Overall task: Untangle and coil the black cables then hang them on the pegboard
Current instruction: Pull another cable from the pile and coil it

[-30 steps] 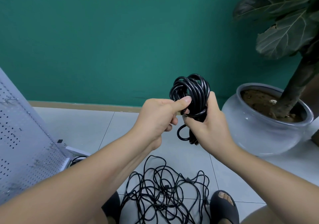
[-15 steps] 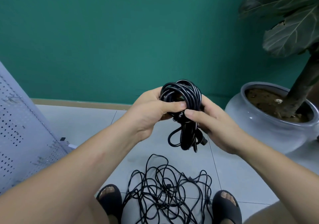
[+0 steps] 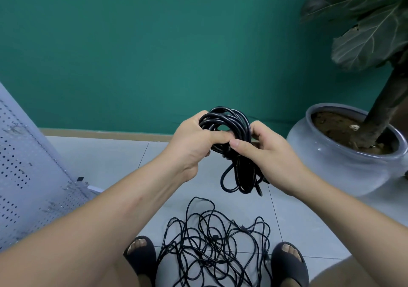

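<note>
At the far left we see the pegboard point(image 3: 24, 171), a pale perforated panel that leans away from us, its lower edge on the tiled floor point(image 3: 114, 160). A small dark object lies on the floor just beside that edge; we cannot tell what it is.

Moving right, our left hand point(image 3: 194, 140) is closed around the coiled cable point(image 3: 229, 123) — fingers wrapped over the middle of the bundle, thumb pressed across the front. The coil's loops rise as a rounded bunch above both hands, in front of the green wall point(image 3: 154, 43). Below the grip, several loose loops hang down and end well above the floor.

Directly beneath, between our two feet in dark slides, lies the tangled cable point(image 3: 212, 242): a thin black cord spread in many overlapping loops on the tiles, untouched by either hand. The left slide point(image 3: 141, 255) and right slide point(image 3: 289, 262) sit at either side of the heap, and a few strands reach the inner edge of the right one.

Our right hand point(image 3: 267, 152) meets the left at the coil's waist — its thumb lies over the strands, touching the left fingers, and its other fingers curl behind the bundle, so both hands are clamped on the same coil.

At the far right a glazed grey pot point(image 3: 340, 167) stands on the floor, holding soil and the trunk of a large-leaved plant point(image 3: 371, 34).
</note>
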The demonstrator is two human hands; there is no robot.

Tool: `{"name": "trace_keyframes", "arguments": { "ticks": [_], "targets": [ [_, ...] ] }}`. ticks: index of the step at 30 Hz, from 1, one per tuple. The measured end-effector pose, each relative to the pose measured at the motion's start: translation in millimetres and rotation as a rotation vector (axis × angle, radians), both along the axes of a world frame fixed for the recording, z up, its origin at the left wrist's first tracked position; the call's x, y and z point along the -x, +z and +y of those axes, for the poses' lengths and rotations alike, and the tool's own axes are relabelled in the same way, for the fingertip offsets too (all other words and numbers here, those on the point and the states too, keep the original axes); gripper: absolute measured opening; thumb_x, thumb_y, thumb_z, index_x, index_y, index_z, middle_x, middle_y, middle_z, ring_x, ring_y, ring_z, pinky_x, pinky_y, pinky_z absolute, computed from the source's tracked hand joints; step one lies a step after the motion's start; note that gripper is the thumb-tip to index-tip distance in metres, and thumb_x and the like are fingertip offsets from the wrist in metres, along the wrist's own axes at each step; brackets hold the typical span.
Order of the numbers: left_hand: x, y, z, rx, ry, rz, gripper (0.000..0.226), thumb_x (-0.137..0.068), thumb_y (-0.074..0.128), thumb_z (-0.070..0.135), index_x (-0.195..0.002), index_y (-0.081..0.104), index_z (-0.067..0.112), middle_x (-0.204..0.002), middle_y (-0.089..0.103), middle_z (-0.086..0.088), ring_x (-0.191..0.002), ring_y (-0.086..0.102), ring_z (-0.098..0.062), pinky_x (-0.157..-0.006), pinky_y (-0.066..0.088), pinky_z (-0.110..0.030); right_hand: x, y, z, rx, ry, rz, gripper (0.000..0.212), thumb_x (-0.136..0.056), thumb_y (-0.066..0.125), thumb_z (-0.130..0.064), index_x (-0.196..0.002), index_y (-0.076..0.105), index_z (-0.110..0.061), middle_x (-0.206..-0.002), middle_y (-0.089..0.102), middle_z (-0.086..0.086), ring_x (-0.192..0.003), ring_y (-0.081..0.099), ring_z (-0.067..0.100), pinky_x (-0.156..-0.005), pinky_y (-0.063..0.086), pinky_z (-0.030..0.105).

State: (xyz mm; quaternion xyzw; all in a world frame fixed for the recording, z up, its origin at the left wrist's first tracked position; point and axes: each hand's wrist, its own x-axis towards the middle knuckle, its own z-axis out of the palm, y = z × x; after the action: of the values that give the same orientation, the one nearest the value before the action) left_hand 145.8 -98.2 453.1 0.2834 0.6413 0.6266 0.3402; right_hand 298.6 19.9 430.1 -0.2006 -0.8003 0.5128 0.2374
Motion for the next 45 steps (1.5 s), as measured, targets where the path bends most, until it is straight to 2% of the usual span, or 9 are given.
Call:
{"name": "trace_keyframes", "arguments": {
  "ticks": [4, 8, 14, 18, 23, 29, 34, 39, 45],
  "targets": [
    [2, 0, -1, 0.025, -0.010, 0.041, 0.043, -0.073, 0.090, 0.020, -0.111, 0.070, 0.011, -0.081, 0.066, 0.004, -0.076, 0.054, -0.019, -0.069, 0.035, -0.036, 3, 0, -2, 0.113, -0.012, 0.008, 0.044, -0.090, 0.072, -0.062, -0.104, 0.063, -0.022, -0.099, 0.082, 0.006, -0.099, 0.077, 0.037, -0.092, 0.059, 0.063],
    [0, 4, -2, 0.035, 0.006, 0.089, 0.033, -0.084, 0.084, 0.020, -0.113, 0.072, 0.010, -0.084, 0.070, 0.007, -0.074, 0.060, -0.011, -0.069, 0.042, -0.030, 7, 3, 2, 0.211, -0.016, 0.006, 0.045, -0.097, 0.073, -0.048, -0.110, 0.059, -0.008, -0.103, 0.080, 0.017, -0.077, 0.073, 0.026, -0.060, 0.052, 0.031],
    [2, 0, -9, 0.053, -0.005, 0.169, 0.028, -0.086, 0.084, 0.023, -0.111, 0.075, 0.013, -0.096, 0.079, -0.001, -0.082, 0.071, -0.015, -0.080, 0.055, -0.033, 8, 1, 7, 0.297, 0.039, 0.045, 0.045, -0.094, 0.075, -0.036, -0.117, 0.060, 0.001, -0.116, 0.069, 0.034, -0.111, 0.068, 0.055, -0.083, 0.053, 0.050],
    [6, -3, -12, 0.043, 0.005, 0.162, 0.038, -0.081, 0.088, 0.028, -0.110, 0.076, 0.006, -0.106, 0.079, -0.017, -0.102, 0.076, -0.037, -0.101, 0.059, -0.058, 9, -2, 5, 0.252, 0.039, 0.028, 0.030, -0.101, 0.076, -0.024, -0.117, 0.064, -0.002, -0.107, 0.077, 0.020, -0.100, 0.076, 0.041, -0.089, 0.061, 0.050],
    [0, 3, -10, 0.018, 0.053, 0.165, 0.058, -0.068, 0.087, 0.035, -0.110, 0.070, -0.002, -0.104, 0.075, -0.022, -0.084, 0.070, -0.022, -0.094, 0.059, -0.057, 12, 3, 5, 0.398, 0.057, 0.110, 0.027, -0.100, 0.071, -0.003, -0.120, 0.061, 0.013, -0.088, 0.076, 0.010, -0.069, 0.073, 0.015, -0.059, 0.052, 0.017],
    [2, 8, -3, 0.038, 0.086, 0.147, 0.056, -0.059, 0.079, 0.028, -0.101, 0.065, -0.006, -0.080, 0.066, -0.006, -0.075, 0.059, -0.017, -0.078, 0.056, -0.046, 16, 9, 0, 0.403, -0.026, 0.137, 0.029, -0.094, 0.078, 0.000, -0.117, 0.064, 0.011, -0.101, 0.077, 0.029, -0.086, 0.078, 0.041, -0.064, 0.059, 0.028],
    [8, 12, 2, 0.048, 0.070, 0.123, 0.050, -0.066, 0.084, 0.025, -0.104, 0.070, -0.003, -0.083, 0.071, -0.007, -0.076, 0.064, -0.020, -0.081, 0.060, -0.051, 18, 15, -1, 0.381, -0.070, 0.115, 0.017, -0.100, 0.074, -0.005, -0.109, 0.061, 0.003, -0.097, 0.075, 0.032, -0.062, 0.073, 0.022, -0.047, 0.049, 0.019],
    [8, 7, 1, 0.052, 0.085, 0.038, 0.029, -0.081, 0.081, 0.010, -0.108, 0.073, 0.002, -0.081, 0.073, -0.003, -0.069, 0.063, -0.013, -0.059, 0.047, -0.017, 19, 9, 3, 0.223, -0.119, 0.126, 0.020, -0.099, 0.079, -0.016, -0.103, 0.062, -0.006, -0.094, 0.080, 0.015, -0.088, 0.079, 0.038, -0.082, 0.064, 0.054],
    [1, -5, 6, 0.000, 0.130, 0.002, 0.040, -0.071, 0.083, -0.002, -0.109, 0.074, 0.003, -0.103, 0.079, -0.018, -0.084, 0.074, -0.026, -0.091, 0.063, -0.051, 19, -2, -7, -0.111, -0.193, -0.027, 0.020, -0.102, 0.073, -0.037, -0.099, 0.058, -0.024, -0.097, 0.076, 0.000, -0.095, 0.074, 0.021, -0.089, 0.059, 0.050]
  ]
}}
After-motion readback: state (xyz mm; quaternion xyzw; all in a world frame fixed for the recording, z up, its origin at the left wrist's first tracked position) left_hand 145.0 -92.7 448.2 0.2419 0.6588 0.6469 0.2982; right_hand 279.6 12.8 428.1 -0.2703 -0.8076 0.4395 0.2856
